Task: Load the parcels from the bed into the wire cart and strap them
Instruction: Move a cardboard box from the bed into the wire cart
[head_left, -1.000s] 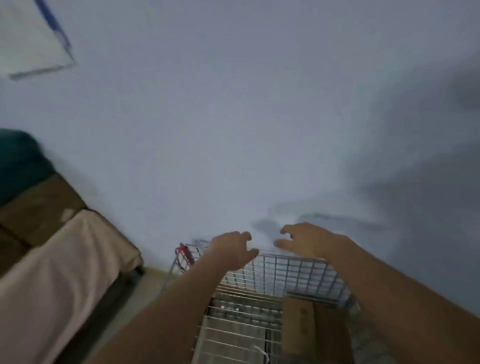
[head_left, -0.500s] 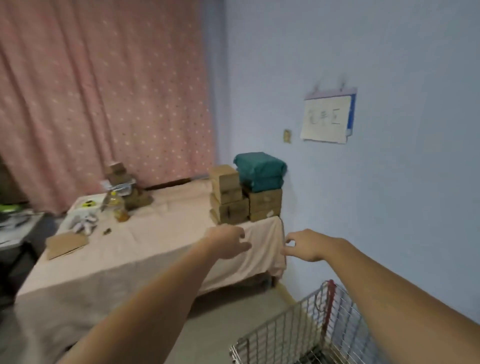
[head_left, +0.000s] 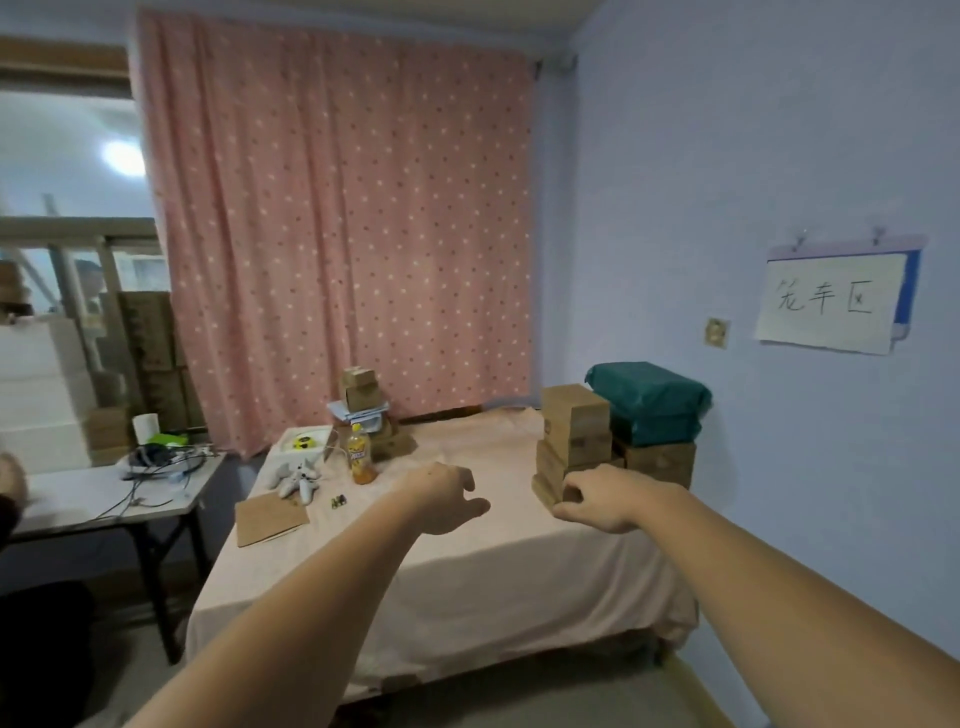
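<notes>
While both arms reach out over the bed (head_left: 467, 571), neither hand holds anything: the left hand (head_left: 441, 499) hangs above the pink sheet w/ fingers loosely curled and thumb pointing right, and the right hand (head_left: 602, 499) sits in front of the parcel stack w/ fingers curled in loosely, empty. Can't tell if the right hand touches the lowest box or just overlaps it in view.

The parcels are at the bed's far right corner, next to the blue wall (head_left: 779, 156): a stack of brown cardboard boxes (head_left: 574, 431) approx. three high on the left, and a green wrapped parcel (head_left: 649, 400) on top of another brown box (head_left: 657, 460) on the right, the two piles side by side. The wire cart is out of view.

Further left on the bed: an orange drink bottle (head_left: 361, 454) (upright), a white plush toy (head_left: 296, 480), a flat cardboard piece (head_left: 270, 519), and a second small pile of boxes (head_left: 363, 397) near the pink dotted curtain (head_left: 337, 234). A handwritten paper sign (head_left: 831, 304) hangs on the wall. A folding table (head_left: 104, 499) w/ cables stands left of the bed.
</notes>
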